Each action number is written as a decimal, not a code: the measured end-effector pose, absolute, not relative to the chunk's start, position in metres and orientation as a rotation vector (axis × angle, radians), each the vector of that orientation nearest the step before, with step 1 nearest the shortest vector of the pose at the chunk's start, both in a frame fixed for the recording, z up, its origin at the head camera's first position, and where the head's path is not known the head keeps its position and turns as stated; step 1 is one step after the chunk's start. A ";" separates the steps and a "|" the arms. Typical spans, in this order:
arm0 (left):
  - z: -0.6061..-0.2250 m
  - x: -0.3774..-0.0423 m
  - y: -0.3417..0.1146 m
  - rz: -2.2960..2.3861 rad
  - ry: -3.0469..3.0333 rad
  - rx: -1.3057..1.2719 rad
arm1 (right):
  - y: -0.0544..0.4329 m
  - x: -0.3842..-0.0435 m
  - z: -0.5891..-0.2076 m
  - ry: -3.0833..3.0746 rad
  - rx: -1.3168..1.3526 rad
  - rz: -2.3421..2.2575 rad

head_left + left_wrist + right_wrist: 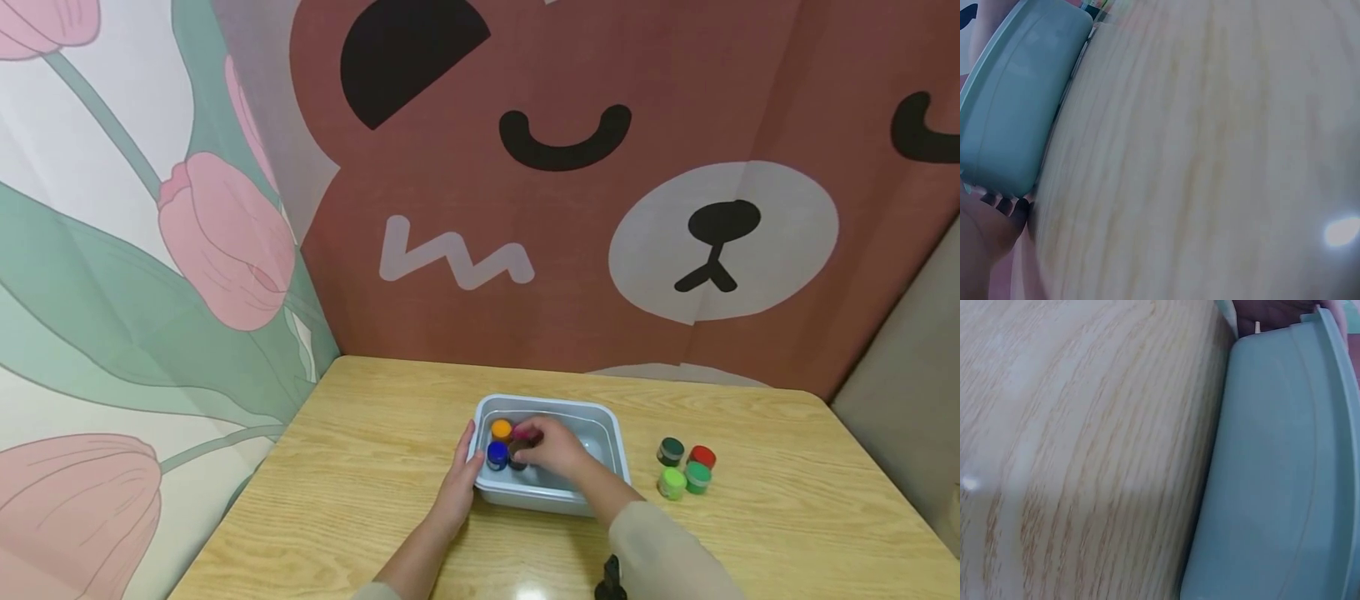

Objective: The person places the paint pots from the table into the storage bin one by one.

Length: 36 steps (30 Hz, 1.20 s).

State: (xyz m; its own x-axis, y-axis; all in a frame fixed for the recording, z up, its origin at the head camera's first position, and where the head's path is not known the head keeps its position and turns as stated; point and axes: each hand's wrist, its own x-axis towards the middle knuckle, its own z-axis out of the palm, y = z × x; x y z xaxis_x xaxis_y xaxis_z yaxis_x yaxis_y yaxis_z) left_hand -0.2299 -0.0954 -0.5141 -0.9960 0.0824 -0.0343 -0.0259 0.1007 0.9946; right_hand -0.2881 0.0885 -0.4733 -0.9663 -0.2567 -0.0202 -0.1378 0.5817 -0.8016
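A pale blue-grey plastic basin [551, 500] stands on the table with small capped jars in its left part. Against its left end, my left hand [456, 492] holds the wall, thumb by the rim and fingers outside; the left wrist view shows those fingers at the basin's end wall. Reaching inside from the right, my right hand [558, 450] pinches a dark brown-capped jar [517, 455]. Around it are a blue-capped jar [497, 455], an orange-capped jar [501, 430] and a magenta-capped jar [521, 432], partly hidden by the fingers.
Right of the basin, a dark green-capped jar [671, 451], a red-capped jar [702, 457], a light green-capped jar [672, 483] and a green-capped jar [697, 477] stand close together on the wooden table [795, 500]. A small black object [611, 581] is at the near edge. Behind hangs a bear-patterned cloth [570, 317].
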 end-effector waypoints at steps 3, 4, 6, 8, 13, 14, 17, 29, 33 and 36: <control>-0.515 -0.230 -0.095 2.058 2.265 0.057 | 0.094 -0.285 -0.468 2.643 -0.305 -1.374; -0.515 -0.230 -0.095 2.055 2.266 0.057 | 0.096 -0.283 -0.466 2.634 -0.284 -1.384; -0.517 -0.231 -0.095 2.059 2.269 0.060 | 0.101 -0.280 -0.461 2.627 -0.276 -1.400; -0.518 -0.231 -0.095 2.058 2.278 0.071 | 0.106 -0.277 -0.456 2.624 -0.287 -1.426; -0.520 -0.232 -0.095 2.077 2.294 0.095 | 0.119 -0.272 -0.444 2.608 -0.315 -1.469; -0.520 -0.232 -0.095 2.079 2.298 0.100 | 0.121 -0.271 -0.442 2.600 -0.310 -1.469; -0.518 -0.231 -0.095 2.092 2.286 0.097 | 0.130 -0.270 -0.438 2.592 -0.302 -1.462; -0.517 -0.231 -0.094 2.097 2.279 0.084 | 0.172 -0.259 -0.424 2.636 -0.209 -1.504; -0.517 -0.231 -0.094 2.090 2.278 0.079 | 0.188 -0.253 -0.424 2.653 -0.164 -1.520; -0.517 -0.231 -0.094 2.076 2.283 0.071 | 0.199 -0.246 -0.424 2.670 -0.141 -1.567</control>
